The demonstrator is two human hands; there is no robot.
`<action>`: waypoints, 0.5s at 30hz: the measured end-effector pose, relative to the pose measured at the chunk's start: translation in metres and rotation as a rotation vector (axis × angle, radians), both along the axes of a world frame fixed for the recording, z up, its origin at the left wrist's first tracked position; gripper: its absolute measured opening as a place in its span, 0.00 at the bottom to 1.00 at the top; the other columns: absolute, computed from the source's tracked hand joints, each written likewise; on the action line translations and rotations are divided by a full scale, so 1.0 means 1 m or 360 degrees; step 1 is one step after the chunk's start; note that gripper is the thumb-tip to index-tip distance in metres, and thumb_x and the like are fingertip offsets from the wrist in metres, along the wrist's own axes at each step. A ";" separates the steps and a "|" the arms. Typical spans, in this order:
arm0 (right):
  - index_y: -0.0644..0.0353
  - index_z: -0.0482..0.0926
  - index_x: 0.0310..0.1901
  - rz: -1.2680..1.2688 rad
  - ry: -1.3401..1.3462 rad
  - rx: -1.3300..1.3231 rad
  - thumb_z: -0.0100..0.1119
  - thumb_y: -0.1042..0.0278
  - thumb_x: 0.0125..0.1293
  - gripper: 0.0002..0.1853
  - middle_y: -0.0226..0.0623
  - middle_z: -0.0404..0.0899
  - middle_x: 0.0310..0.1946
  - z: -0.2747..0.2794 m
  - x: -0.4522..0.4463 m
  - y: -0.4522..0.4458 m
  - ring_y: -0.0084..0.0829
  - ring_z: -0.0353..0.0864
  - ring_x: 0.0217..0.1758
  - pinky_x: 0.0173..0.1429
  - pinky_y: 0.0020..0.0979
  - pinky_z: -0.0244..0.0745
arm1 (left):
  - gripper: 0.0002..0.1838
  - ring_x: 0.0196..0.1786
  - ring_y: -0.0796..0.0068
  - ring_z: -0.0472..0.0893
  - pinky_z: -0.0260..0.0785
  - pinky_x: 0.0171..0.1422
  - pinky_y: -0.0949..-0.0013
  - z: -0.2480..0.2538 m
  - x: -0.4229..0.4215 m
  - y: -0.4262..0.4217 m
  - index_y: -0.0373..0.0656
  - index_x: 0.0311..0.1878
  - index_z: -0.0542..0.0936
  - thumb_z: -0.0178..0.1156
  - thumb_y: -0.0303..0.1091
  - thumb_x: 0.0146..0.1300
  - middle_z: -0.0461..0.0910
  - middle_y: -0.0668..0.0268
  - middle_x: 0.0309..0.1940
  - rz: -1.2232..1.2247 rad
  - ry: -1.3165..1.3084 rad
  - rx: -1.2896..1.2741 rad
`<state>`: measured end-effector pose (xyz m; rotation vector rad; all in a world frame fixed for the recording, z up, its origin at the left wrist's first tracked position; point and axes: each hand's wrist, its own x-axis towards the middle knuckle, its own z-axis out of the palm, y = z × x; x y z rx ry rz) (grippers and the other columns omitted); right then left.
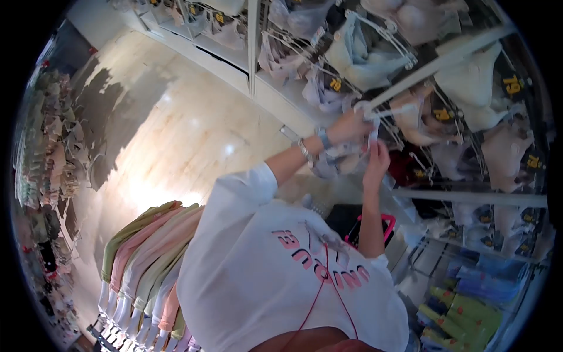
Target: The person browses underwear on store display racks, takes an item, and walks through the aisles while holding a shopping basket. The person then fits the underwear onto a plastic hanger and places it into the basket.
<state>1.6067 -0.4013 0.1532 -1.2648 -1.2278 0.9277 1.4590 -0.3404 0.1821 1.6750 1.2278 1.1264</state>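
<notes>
Head view: right hand (379, 160) pinches a white strip (373, 134) beside left hand (350, 127) (grip unclear).

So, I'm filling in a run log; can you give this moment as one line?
left hand: beside white rail | right hand: at white strip | grips: unclear | nearby: hanging bras, pastel garments

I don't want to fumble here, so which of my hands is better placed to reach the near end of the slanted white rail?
Probably the left hand: it appears beside the end of the white rail, while the right hand sits lower in view, farther from it. Depth is hard to judge.
</notes>
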 end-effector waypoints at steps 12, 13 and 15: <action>0.64 0.77 0.40 0.0018 0.0557 -0.0018 0.59 0.69 0.65 0.07 0.32 0.79 0.29 0.069 0.033 0.056 0.19 0.75 0.31 0.38 0.20 0.67 | 0.21 0.14 0.93 0.56 0.47 0.13 0.84 0.039 -0.025 0.070 0.34 0.41 0.80 0.51 0.46 0.70 0.80 0.67 0.28 -0.1120 -0.0520 -0.1484; 0.64 0.78 0.40 0.0040 0.0583 -0.0023 0.59 0.69 0.65 0.07 0.32 0.79 0.29 0.072 0.036 0.059 0.19 0.75 0.31 0.38 0.20 0.67 | 0.21 0.14 0.93 0.56 0.47 0.13 0.85 0.041 -0.022 0.070 0.34 0.41 0.80 0.51 0.46 0.70 0.80 0.67 0.28 -0.1141 -0.0463 -0.1445; 0.64 0.78 0.39 0.0032 0.0582 -0.0046 0.60 0.69 0.64 0.07 0.35 0.81 0.30 0.073 0.046 0.067 0.21 0.77 0.31 0.38 0.21 0.69 | 0.21 0.14 0.93 0.55 0.47 0.13 0.85 0.048 -0.016 0.071 0.34 0.41 0.80 0.51 0.46 0.70 0.80 0.68 0.28 -0.1179 -0.0360 -0.1348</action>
